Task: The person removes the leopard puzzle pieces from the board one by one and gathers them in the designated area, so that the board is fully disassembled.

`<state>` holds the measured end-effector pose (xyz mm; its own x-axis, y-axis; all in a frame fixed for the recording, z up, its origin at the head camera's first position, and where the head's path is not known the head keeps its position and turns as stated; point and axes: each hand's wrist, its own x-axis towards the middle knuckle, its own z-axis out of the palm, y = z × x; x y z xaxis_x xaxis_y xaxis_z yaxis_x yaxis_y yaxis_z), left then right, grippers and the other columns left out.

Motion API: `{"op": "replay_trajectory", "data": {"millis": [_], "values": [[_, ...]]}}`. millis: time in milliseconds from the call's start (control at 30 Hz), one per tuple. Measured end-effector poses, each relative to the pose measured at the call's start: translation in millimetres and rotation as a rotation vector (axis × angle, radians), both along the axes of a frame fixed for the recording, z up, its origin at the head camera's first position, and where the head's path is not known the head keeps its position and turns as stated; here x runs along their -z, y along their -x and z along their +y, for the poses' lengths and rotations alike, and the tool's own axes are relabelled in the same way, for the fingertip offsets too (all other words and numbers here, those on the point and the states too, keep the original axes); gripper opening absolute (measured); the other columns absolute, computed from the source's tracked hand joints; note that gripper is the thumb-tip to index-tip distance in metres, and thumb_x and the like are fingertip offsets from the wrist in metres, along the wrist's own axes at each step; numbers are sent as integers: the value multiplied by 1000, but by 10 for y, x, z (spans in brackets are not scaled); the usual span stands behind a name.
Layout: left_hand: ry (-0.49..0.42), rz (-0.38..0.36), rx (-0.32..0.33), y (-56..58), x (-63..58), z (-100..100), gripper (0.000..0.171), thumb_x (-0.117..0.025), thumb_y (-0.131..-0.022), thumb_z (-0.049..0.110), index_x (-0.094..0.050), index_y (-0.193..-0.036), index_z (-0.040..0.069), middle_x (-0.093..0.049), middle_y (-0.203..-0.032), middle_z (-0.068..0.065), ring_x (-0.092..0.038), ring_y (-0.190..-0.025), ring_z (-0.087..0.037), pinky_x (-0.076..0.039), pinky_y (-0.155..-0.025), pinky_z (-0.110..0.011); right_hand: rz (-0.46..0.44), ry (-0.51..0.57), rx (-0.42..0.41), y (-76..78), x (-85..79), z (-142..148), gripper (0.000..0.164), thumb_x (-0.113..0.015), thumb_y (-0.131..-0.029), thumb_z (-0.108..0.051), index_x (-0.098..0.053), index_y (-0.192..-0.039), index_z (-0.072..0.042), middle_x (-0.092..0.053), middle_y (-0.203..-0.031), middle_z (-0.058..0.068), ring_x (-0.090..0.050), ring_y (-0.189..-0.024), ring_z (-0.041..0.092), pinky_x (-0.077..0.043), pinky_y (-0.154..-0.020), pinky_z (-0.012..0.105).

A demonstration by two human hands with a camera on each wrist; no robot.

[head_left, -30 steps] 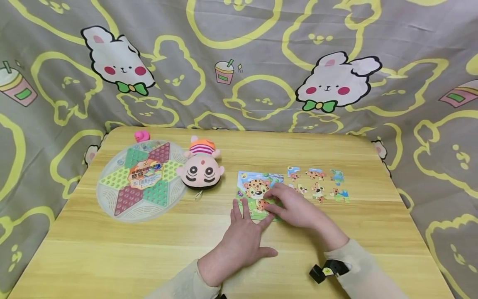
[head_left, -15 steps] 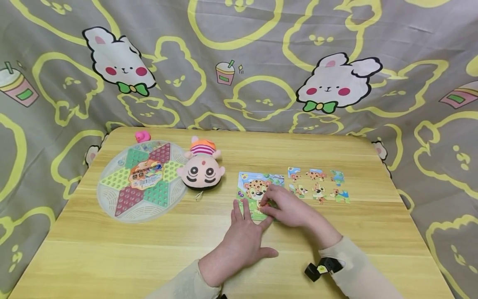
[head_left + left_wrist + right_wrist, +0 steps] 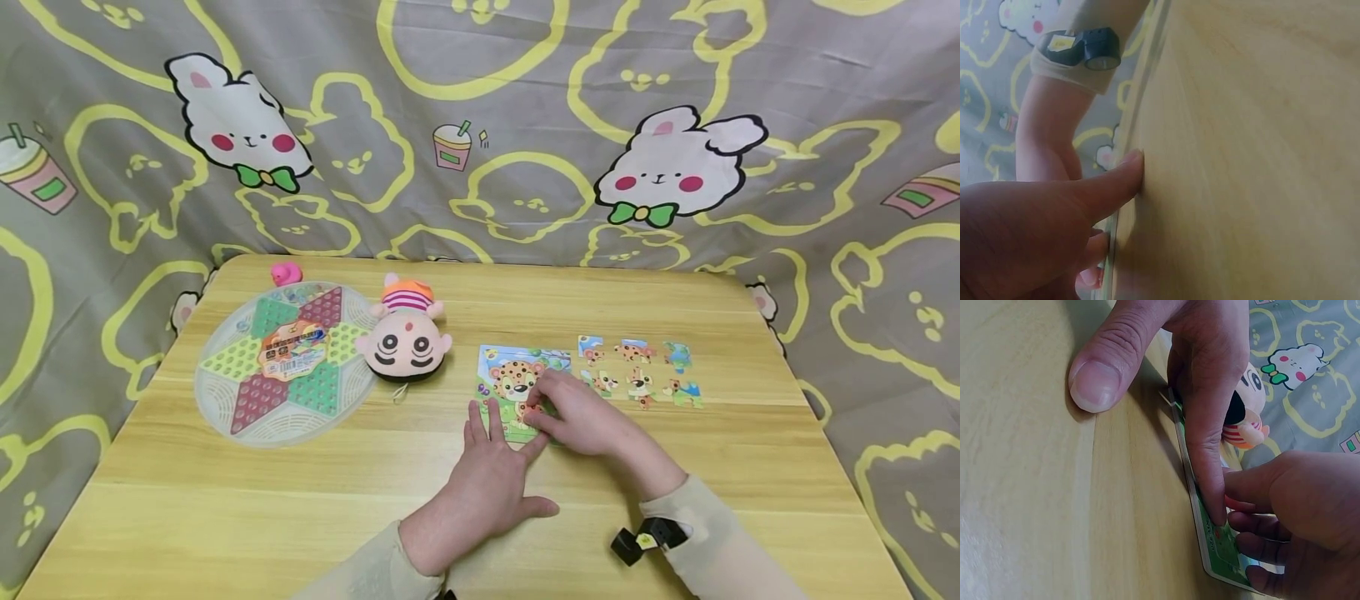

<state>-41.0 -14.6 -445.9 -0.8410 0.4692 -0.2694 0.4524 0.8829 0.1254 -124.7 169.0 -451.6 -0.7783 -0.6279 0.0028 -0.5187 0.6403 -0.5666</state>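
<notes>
A jigsaw puzzle board (image 3: 491, 357) with a spotted leopard picture lies mid-table, slightly right of centre. My left hand (image 3: 487, 479) rests on its near edge with fingers spread and straight; in the right wrist view its index finger (image 3: 1204, 450) presses on the green border. Over the board's lower right part, my right hand (image 3: 581, 417) has thumb and fingers curled together, pinching a small reddish puzzle piece (image 3: 1239, 505) close over the board. Most of that piece is hidden by the fingers. Several loose puzzle pieces (image 3: 640, 382) lie in two rows right of the board.
Left of the board lies a plush doll (image 3: 403, 342), face up. Beyond it is a round Chinese checkers board (image 3: 217, 396) with a pink toy duck (image 3: 286, 273) behind. A patterned curtain (image 3: 525, 125) hangs along the table's far and side edges.
My right hand and forearm have shifted slightly left over the puzzle board. Its fingertips have since moved a little at the leopard's body. My left hand has stayed in place.
</notes>
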Motion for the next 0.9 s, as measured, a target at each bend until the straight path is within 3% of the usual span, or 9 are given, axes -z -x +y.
{"op": "replay_trajectory", "data": {"millis": [400, 567, 900], "values": [[-10, -12, -7, -3, -4, -5, 99, -58, -85, 87, -33, -167, 37, -29, -156, -46, -18, -148, -66, -32, -118, -69, -136, 117, 0, -9, -58, 38, 10, -75, -101, -17, -66, -105, -13, -63, -87, -8, -58, -76, 15, -51, -68, 32], [-10, -16, -12, -3, -8, -4, 99, -57, -85, 87, -32, -167, 38, -29, -156, -46, -18, -147, -66, -31, -118, -69, -197, 170, 0, -11, -32, 64, 8, -72, -102, -12, -68, -108, -12, -67, -88, -6, -62, -76, 12, -55, -69, 31], [11, 16, 4, -9, -1, -4, 98, -55, -85, 88, -30, -167, 41, -33, -155, -45, -21, -148, -65, -33, -117, -69, -168, 278, 47, -17, -68, 140, 8, -73, -100, -8, -70, -106, -14, -67, -90, -4, -62, -81, 15, -54, -72, 32]]}}
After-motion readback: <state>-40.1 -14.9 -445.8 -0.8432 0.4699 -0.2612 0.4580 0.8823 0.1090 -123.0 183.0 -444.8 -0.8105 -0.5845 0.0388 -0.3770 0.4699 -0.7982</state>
